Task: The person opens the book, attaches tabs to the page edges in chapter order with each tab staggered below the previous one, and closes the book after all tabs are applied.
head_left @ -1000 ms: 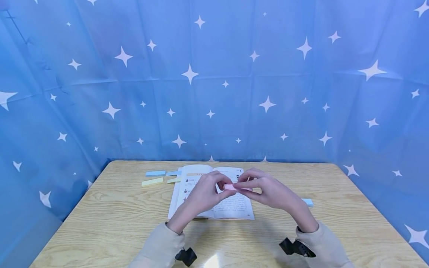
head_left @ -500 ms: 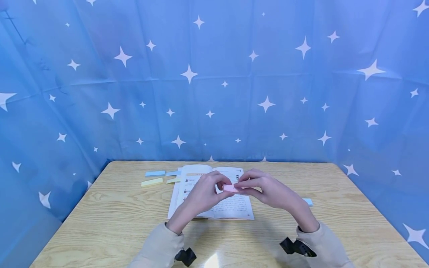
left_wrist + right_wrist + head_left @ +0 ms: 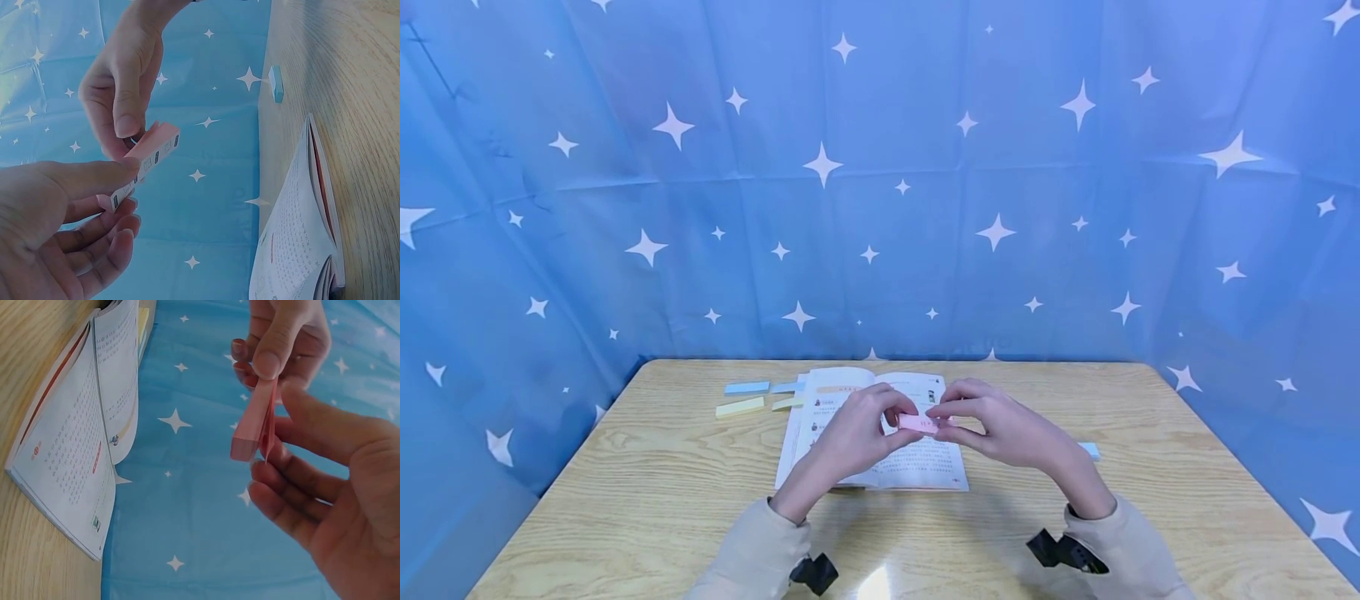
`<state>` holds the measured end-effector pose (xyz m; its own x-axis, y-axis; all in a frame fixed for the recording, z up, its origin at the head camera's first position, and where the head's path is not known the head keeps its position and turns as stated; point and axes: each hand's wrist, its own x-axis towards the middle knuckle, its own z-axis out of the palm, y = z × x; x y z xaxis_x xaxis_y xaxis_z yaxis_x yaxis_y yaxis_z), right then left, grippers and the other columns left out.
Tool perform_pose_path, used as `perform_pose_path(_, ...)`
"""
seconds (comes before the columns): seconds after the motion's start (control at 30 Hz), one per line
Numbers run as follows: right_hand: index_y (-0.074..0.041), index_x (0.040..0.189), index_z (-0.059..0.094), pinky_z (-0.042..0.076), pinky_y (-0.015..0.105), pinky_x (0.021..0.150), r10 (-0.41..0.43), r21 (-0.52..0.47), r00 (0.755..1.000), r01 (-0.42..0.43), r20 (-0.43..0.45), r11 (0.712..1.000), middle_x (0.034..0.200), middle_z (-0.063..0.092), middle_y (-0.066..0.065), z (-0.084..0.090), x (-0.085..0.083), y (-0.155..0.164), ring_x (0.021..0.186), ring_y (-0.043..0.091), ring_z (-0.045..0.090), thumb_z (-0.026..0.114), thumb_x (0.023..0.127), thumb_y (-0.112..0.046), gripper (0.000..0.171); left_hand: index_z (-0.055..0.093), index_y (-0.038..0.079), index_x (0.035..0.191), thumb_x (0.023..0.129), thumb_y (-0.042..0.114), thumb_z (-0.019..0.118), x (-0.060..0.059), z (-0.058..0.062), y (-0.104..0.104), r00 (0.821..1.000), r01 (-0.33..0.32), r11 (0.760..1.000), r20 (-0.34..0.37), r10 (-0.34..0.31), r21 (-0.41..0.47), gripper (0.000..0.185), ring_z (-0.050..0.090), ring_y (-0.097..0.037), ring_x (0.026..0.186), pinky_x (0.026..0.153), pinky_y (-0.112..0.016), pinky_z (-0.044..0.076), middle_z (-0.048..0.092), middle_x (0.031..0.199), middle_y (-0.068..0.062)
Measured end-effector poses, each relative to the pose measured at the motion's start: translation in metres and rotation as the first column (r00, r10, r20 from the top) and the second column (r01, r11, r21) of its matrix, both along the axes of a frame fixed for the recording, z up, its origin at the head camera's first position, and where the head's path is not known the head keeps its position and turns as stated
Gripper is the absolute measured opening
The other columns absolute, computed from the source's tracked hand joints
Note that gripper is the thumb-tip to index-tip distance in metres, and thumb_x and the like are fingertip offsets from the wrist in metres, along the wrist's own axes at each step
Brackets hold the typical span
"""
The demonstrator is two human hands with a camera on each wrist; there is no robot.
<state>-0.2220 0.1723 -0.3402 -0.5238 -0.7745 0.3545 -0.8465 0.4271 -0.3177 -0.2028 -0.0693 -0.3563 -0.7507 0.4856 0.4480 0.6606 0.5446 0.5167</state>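
Note:
My left hand (image 3: pixel 853 429) holds a pink sticky note pad (image 3: pixel 917 423) above an open book (image 3: pixel 925 471). In the left wrist view the left thumb presses on the printed side of the pad (image 3: pixel 153 147), with fingers underneath. My right hand (image 3: pixel 1007 425) is at the pad's other end. The right wrist view shows a thin pink sheet (image 3: pixel 269 440) bent away from the pad, between the right thumb and index finger. Their exact contact is partly hidden.
Left of the book lie a blue sticky note pad (image 3: pixel 747 388) and a yellow one (image 3: pixel 740 407). A blue strip (image 3: pixel 786 387) and a yellow strip (image 3: pixel 786 404) stick out from the book's left edge. Another blue pad (image 3: pixel 1089 451) lies beyond the right wrist.
The pink pad has tilted so that more of its face and its printing show. The right fingers have shifted slightly right, away from the left hand.

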Motion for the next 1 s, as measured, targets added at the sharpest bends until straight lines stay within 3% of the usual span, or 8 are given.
perform_pose_path(0.2,-0.01,0.112,0.076,0.052,0.025,0.074,0.016,-0.014,1.0,-0.016,-0.016,1.0,0.103,0.062,-0.004,0.0002,-0.0009,-0.0004,0.088,0.016,0.058,0.071,0.095,-0.011,0.018,0.075,0.009,0.096,0.086,0.013,0.082,-0.0009,0.0,0.0002,1.0,0.011,1.0,0.0,-0.011,0.002,0.013,0.062,-0.022,0.077,0.066,-0.022,0.049,0.067,0.089,0.0)
perform_pose_path(0.43,-0.009,0.113,0.076,0.053,0.024,0.074,0.007,-0.017,1.0,-0.008,-0.025,1.0,0.103,0.062,-0.004,0.0012,-0.0003,0.0005,0.088,0.01,0.056,0.072,0.094,-0.011,0.019,0.074,0.009,0.095,0.086,0.015,0.083,-0.0002,0.001,-0.0003,1.0,0.004,1.0,-0.01,-0.004,-0.009,0.014,0.059,-0.016,0.075,0.066,-0.022,0.05,0.067,0.089,0.001)
perform_pose_path(0.6,-0.011,0.11,0.076,0.053,0.027,0.075,-0.003,-0.028,0.998,0.001,-0.062,1.0,0.104,0.063,-0.004,0.0012,0.0002,-0.0006,0.089,0.012,0.058,0.074,0.093,-0.01,0.017,0.074,0.009,0.095,0.086,0.015,0.083,-0.0001,0.0004,-0.0009,1.0,-0.004,1.0,-0.014,0.004,-0.012,0.014,0.061,-0.019,0.076,0.066,-0.022,0.049,0.067,0.089,0.0)
perform_pose_path(1.0,-0.018,0.096,0.071,0.051,0.027,0.064,-0.126,-0.105,0.991,0.121,-0.042,0.987,0.088,0.063,-0.015,0.0014,0.0012,-0.0014,0.076,0.002,0.053,0.073,0.093,-0.006,0.012,0.075,0.008,0.094,0.085,0.016,0.084,-0.0017,-0.0016,-0.0031,0.998,-0.047,0.999,-0.052,0.046,-0.004,0.016,0.059,-0.017,0.075,0.065,-0.022,0.047,0.066,0.086,0.0)
